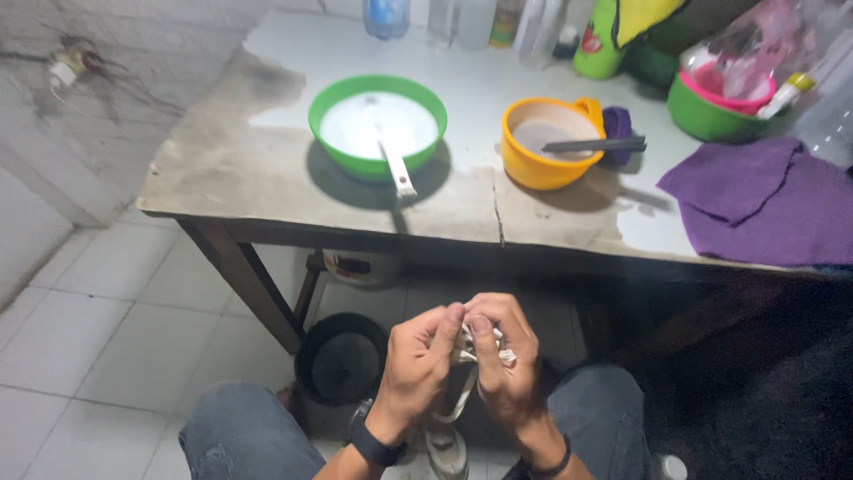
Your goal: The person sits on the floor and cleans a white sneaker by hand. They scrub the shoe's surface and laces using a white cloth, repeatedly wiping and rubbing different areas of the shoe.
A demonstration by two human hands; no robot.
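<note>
- Head view looks down at both hands held together over the lap, between the knees in blue jeans.
- Left hand and right hand are both pinched shut on a white lace — thumbs and fingertips bunch it up near the top.
- Lace is whitish, flat and a bit grubby; one loose strand hangs down from the hands toward a white shoe on the floor below.
- Can't tell how the lace sits inside the fingers, it's mostly hidden.
- Black band on each wrist.
- Table ahead is worn, grey-brown where the white top has peeled, with a crack running to the front edge.
- On it: green bowl with white liquid and a white brush in it, orange bowl with a dark tool laid across, purple cloth at right, another green bowl and bottles along the back.
- Under the table — a round black pan.
- Floor is white tile, wall at left rough and grey.
</note>
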